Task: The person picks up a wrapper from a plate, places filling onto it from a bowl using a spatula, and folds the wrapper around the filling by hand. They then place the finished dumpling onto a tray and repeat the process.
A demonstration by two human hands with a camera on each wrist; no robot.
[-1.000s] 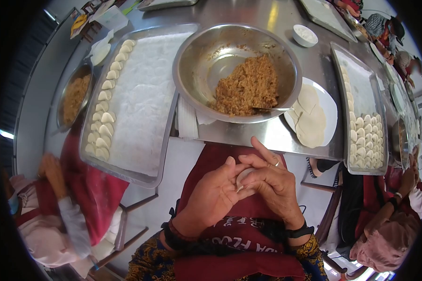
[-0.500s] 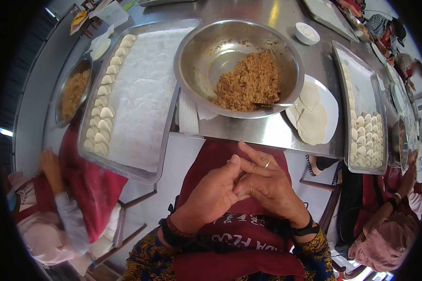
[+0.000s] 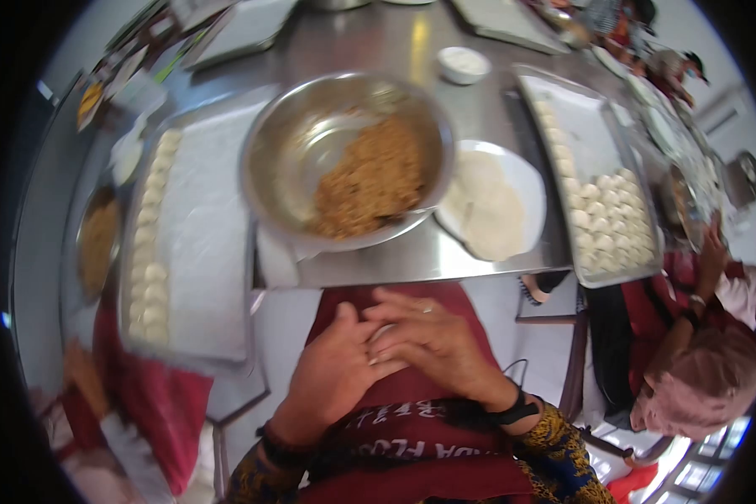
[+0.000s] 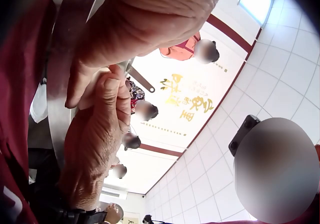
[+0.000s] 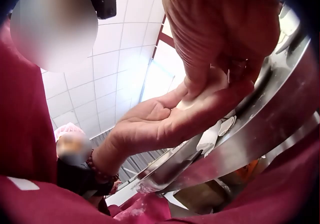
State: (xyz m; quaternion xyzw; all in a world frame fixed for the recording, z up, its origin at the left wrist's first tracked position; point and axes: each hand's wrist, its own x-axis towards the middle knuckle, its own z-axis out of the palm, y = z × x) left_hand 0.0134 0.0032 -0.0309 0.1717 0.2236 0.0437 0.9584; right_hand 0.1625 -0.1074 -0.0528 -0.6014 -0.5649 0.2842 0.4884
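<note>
In the head view my left hand (image 3: pixel 332 374) and right hand (image 3: pixel 433 344) meet in front of the apron, off the table's near edge. Between them is a small pale dumpling (image 5: pixel 216 83), mostly covered by fingers. It lies along the left fingers in the right wrist view, and the right thumb presses on its dough. From the left wrist side, a strip of the dumpling (image 4: pixel 91 95) shows between both hands' digits. Beyond the hands stands a big steel bowl (image 3: pixel 256 206) of brown filling (image 3: pixel 374 181). A white plate (image 3: pixel 533 206) holds flat round wrappers (image 3: pixel 487 210).
At left lies a metal tray (image 3: pixel 210 210) with a row of folded dumplings (image 3: pixel 151 227). Another tray (image 3: pixel 596 126) of dumplings is at right. A small white bowl (image 3: pixel 464 65) stands farther back. Other people sit close on both sides.
The head view has shifted, so table and trays appear farther left and mostly lower. My hands stay together; the dumpling, hidden half a second ago, partly shows again between the fingers.
</note>
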